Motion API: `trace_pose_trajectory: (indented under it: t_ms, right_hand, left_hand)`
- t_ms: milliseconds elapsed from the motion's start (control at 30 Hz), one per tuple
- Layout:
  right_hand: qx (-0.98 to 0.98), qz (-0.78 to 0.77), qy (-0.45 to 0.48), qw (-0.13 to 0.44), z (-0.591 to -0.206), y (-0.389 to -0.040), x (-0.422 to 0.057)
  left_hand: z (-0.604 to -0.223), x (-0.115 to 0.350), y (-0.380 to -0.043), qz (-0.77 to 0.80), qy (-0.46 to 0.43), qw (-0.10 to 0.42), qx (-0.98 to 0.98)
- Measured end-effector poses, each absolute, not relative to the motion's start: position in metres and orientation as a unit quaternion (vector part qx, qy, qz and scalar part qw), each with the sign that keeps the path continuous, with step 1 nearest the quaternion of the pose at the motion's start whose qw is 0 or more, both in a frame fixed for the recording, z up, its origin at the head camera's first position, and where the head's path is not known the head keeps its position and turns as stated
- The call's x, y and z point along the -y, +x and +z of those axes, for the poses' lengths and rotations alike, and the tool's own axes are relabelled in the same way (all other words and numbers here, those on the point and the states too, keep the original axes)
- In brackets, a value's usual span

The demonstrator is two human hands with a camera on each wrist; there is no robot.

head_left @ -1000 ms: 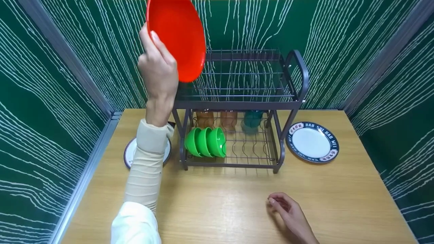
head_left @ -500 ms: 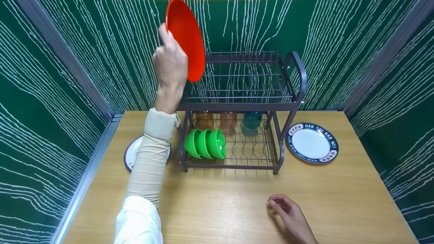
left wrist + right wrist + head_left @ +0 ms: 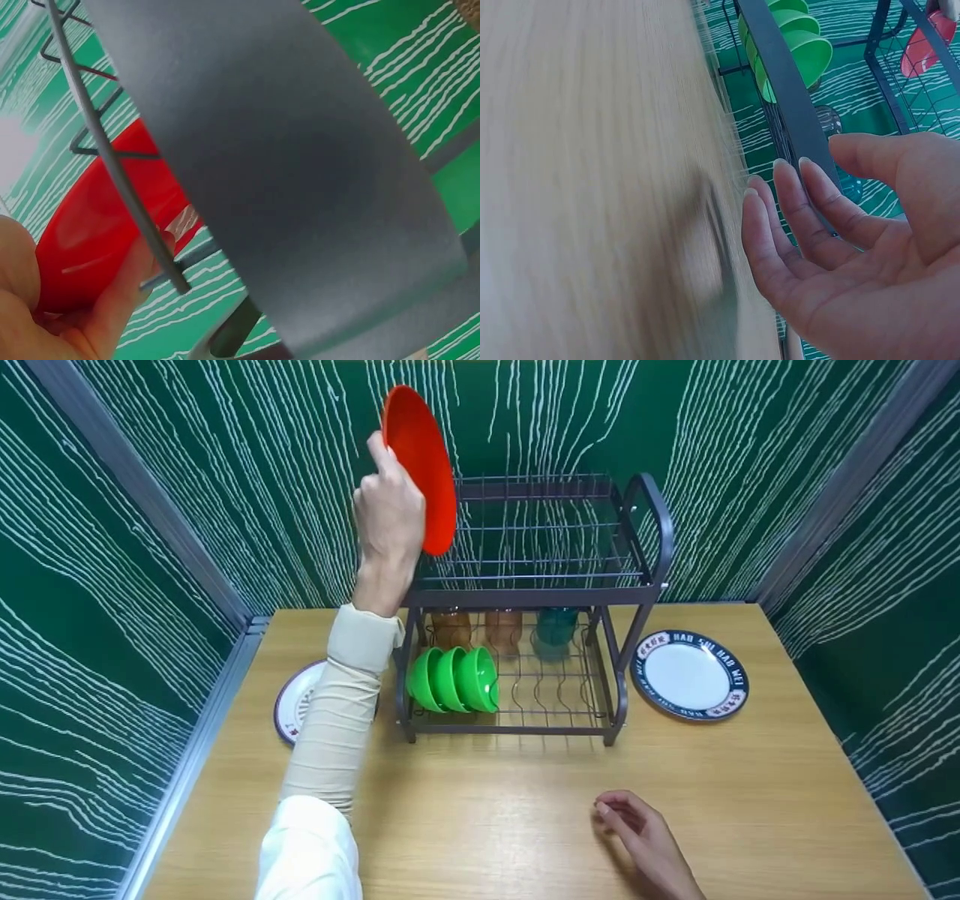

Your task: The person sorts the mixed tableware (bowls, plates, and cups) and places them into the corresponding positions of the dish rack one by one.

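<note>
My left hand grips a red plate by its left edge. The plate stands nearly upright at the left end of the upper tier of a dark two-tier dish rack. In the left wrist view, fingers and thumb pinch the red plate behind the rack's wire and a broad grey bar; whether the plate touches the wires I cannot tell. Low at the right, my right hand rests by the wooden table with loosely bent fingers and holds nothing, as the right wrist view of this hand also shows.
Several green bowls lean in a row on the rack's lower tier. Behind them stand two orange-brown cups and a teal cup. A dark-rimmed white plate lies right of the rack; another plate is partly under my left forearm.
My left hand has carried the red plate rightward and down to the rack's upper tier, turning it more edge-on. The right hand has stayed in place.
</note>
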State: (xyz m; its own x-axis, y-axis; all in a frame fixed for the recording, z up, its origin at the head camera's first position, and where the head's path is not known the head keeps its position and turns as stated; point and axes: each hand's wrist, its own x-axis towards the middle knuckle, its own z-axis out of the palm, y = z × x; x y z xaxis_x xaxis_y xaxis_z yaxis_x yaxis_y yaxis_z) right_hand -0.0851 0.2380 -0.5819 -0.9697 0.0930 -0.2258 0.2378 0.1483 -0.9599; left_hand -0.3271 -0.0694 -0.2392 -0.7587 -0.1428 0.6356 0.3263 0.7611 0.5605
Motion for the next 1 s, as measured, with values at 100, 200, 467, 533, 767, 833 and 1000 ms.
trace_pose_trajectory:
  t_ms: [100,200,467,533,767,833,1000]
  right_hand:
    - [-0.754,-0.645,0.108,0.054,-0.583,-0.084,-0.238]
    - [-0.753,-0.648,0.105,0.051,-0.584,-0.083,-0.239]
    - [-0.758,-0.641,0.107,0.050,-0.584,-0.083,-0.239]
    - [-0.760,-0.639,0.108,0.050,-0.583,-0.084,-0.238]
    - [-0.762,-0.637,0.106,0.058,-0.584,-0.082,-0.238]
    - [-0.762,-0.636,0.106,0.059,-0.585,-0.081,-0.238]
    - [-0.762,-0.636,0.111,0.058,-0.585,-0.080,-0.237]
  left_hand:
    - [-0.241,0.068,-0.328,-0.334,-0.053,0.336,0.879]
    - [-0.244,0.067,-0.330,-0.335,-0.056,0.334,0.879]
    - [-0.248,0.065,-0.330,-0.345,-0.053,0.328,0.878]
    - [-0.249,0.066,-0.330,-0.348,-0.053,0.327,0.877]
    - [-0.250,0.070,-0.330,-0.375,-0.050,0.326,0.867]
    - [-0.249,0.071,-0.329,-0.384,-0.049,0.325,0.863]
    - [-0.248,0.074,-0.328,-0.404,-0.048,0.313,0.858]
